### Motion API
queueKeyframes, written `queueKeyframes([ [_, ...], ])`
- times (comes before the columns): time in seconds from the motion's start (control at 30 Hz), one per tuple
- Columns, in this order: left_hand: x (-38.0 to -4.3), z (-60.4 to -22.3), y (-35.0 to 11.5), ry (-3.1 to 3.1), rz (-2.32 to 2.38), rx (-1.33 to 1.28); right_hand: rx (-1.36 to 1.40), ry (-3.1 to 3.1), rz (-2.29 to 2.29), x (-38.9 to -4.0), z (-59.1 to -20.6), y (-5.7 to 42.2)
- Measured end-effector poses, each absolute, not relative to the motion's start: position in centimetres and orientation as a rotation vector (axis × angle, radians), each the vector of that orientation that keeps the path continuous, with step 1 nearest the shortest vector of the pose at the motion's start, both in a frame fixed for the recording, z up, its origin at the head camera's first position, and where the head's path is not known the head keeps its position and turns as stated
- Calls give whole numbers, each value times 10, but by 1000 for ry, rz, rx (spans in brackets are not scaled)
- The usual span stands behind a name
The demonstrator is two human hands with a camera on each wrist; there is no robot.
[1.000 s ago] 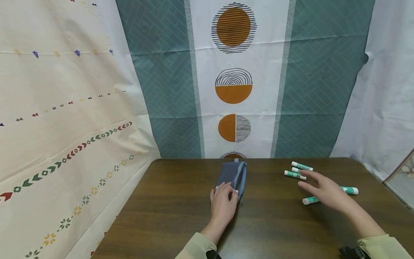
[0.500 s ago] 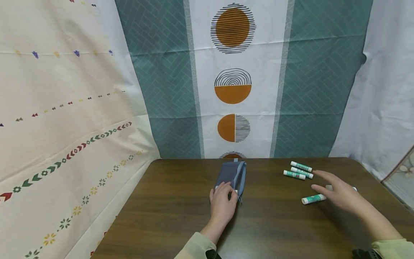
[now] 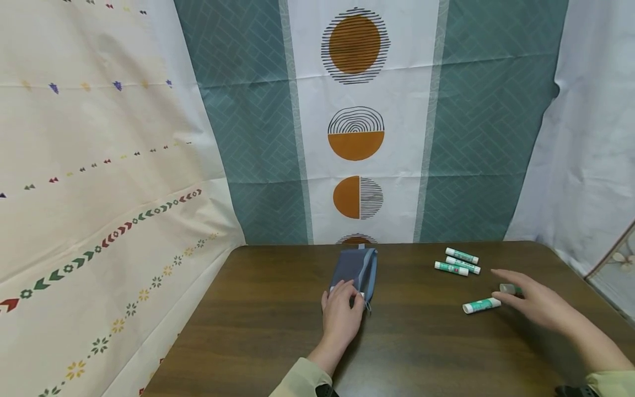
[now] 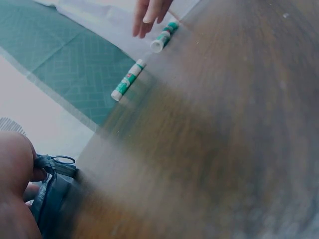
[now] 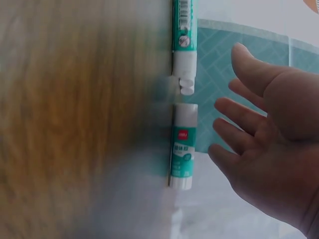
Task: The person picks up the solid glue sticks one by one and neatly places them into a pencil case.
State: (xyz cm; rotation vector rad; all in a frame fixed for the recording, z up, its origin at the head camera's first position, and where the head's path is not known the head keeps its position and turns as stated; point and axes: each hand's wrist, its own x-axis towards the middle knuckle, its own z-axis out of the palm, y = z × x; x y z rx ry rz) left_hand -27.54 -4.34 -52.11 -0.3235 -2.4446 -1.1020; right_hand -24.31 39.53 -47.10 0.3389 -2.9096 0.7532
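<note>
Your left hand (image 3: 342, 311) grips the pouch (image 3: 353, 264); right hand (image 3: 538, 303) empty, fingers apart.
You likely hold it to steady it; right hovers by the near-right glue sticks (image 3: 482, 306).

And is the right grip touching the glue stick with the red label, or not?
Apart. The right wrist view shows it: teal cloth is visible in the gap between the right grip and the glue stick.

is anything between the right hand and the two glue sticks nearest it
Nothing visible: in the right wrist view, only open space shows between the right hand and the two nearest glue sticks.
</note>
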Motion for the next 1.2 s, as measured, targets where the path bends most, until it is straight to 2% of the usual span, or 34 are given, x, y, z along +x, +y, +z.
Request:
queueKeyframes([
  [1.2, -274, -521, -43, -2456, -1097, -328, 428, -2887, 662, -241, -484, 408],
])
